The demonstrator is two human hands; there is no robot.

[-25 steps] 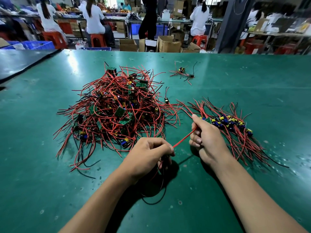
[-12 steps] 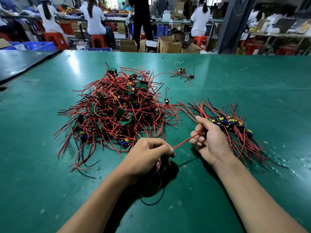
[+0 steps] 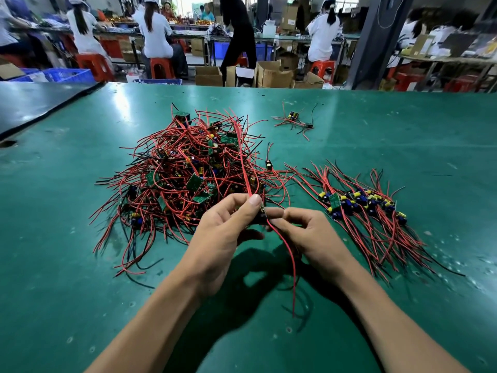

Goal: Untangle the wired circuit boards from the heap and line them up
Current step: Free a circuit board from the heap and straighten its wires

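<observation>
both hands pinching board (image 3: 261,212), heap (image 3: 185,173) behind

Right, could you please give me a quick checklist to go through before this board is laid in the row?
1. Circuit board pinched between left hand and right hand: ok.
2. Upper red wire free of the heap: cannot tell; it runs up across the tangle.
3. Lower red wire hanging loose: ok.
4. Bare table at the heap-side end of the row: ok.
5. Row boards lying side by side: ok.
</observation>
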